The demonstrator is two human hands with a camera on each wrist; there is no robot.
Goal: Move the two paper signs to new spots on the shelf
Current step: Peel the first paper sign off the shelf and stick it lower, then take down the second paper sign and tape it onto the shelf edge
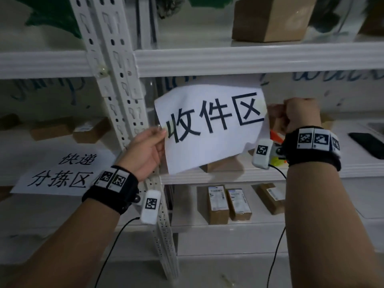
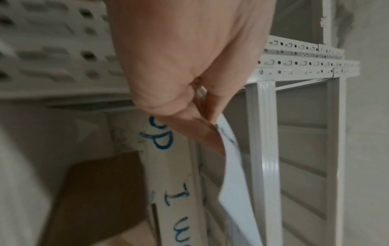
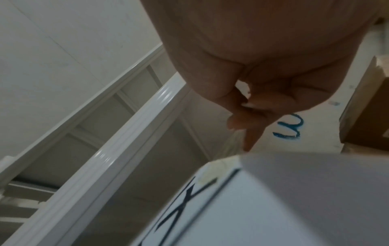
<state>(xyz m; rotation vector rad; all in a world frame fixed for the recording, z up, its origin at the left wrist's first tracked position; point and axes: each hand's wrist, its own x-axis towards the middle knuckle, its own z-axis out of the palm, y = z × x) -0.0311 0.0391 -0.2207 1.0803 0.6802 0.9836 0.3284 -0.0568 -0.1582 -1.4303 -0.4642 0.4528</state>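
A white paper sign (image 1: 212, 125) with three large black characters hangs tilted in front of the middle shelf bay. My left hand (image 1: 161, 138) pinches its left edge between thumb and fingers; the left wrist view shows that pinch (image 2: 210, 126) on the sheet (image 2: 231, 166). My right hand (image 1: 274, 115) is curled at the sign's right edge. In the right wrist view its thumb presses against the fingers (image 3: 244, 116), and one fingertip reaches the taped top corner of the sign (image 3: 252, 208). The second sign (image 1: 60, 171), with two rows of characters, sits on the left shelf bay.
White perforated uprights (image 1: 116, 90) and a beam (image 1: 249, 59) frame the bay. Labelled cardboard boxes (image 1: 218, 204) lie on the lower shelf, and more boxes (image 1: 89, 129) sit at left. A larger box (image 1: 268, 19) stands above. A black phone (image 1: 367, 144) lies at right.
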